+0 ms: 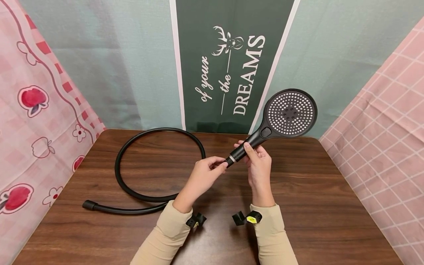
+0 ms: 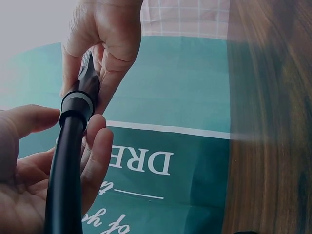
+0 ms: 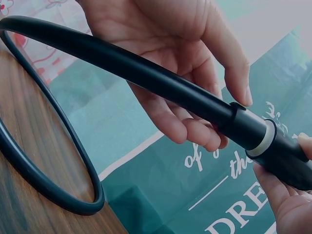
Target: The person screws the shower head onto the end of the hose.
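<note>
My right hand [image 1: 260, 165] grips a black handheld shower head [image 1: 291, 112] by its handle, thumb across the front. The round spray face, dotted with white nozzles, tilts up to the right. At the handle's lower end sits the end nut [image 3: 241, 127] of a black shower hose [image 1: 118, 165], with a pale ring [image 3: 265, 139] between nut and handle. Thumb and fingers of my left hand [image 1: 205, 175] pinch around this nut from both sides. From there the hose runs back past the left palm, as the left wrist view shows.
The hose loops over the left part of the brown wooden table [image 1: 314, 206], its other end [image 1: 89, 205] lying at the left. A green cloth [image 1: 132, 66] with lettering hangs behind. Pink patterned cloths flank both sides. A black wrist device [image 1: 253, 217] sits at each sleeve.
</note>
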The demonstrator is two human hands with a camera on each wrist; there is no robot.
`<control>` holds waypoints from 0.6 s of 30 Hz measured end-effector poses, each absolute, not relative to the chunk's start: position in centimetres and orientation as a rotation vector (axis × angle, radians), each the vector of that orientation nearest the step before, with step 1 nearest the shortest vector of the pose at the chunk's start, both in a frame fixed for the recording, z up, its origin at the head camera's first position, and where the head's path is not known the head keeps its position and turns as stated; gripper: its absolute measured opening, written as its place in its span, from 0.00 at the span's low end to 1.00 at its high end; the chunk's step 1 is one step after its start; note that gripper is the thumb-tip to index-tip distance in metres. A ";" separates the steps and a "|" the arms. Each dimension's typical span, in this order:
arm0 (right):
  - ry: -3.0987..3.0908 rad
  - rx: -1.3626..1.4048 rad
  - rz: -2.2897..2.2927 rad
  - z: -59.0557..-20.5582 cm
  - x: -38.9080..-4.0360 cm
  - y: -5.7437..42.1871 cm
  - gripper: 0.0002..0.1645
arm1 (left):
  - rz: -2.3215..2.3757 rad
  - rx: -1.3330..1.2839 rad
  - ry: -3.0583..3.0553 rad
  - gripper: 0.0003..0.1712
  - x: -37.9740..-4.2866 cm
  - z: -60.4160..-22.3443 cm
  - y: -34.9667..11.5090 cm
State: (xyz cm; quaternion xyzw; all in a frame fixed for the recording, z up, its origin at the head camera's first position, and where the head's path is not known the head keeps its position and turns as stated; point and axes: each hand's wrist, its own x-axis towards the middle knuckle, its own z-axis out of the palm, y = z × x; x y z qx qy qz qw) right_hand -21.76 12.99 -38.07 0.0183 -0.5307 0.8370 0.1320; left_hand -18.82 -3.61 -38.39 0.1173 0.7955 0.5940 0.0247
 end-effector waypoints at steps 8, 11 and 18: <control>-1.538 0.056 2.437 -38.1 -21.8 13.0 0.08 | 1.840 0.369 2.459 0.16 -18.7 -38.5 -3.6; -1.535 0.055 2.435 -38.1 -21.8 13.0 0.09 | 1.843 0.371 2.457 0.15 -18.7 -38.3 -3.5; -1.526 0.062 2.434 -38.2 -21.8 13.1 0.09 | 1.830 0.374 2.472 0.15 -18.8 -38.3 -3.4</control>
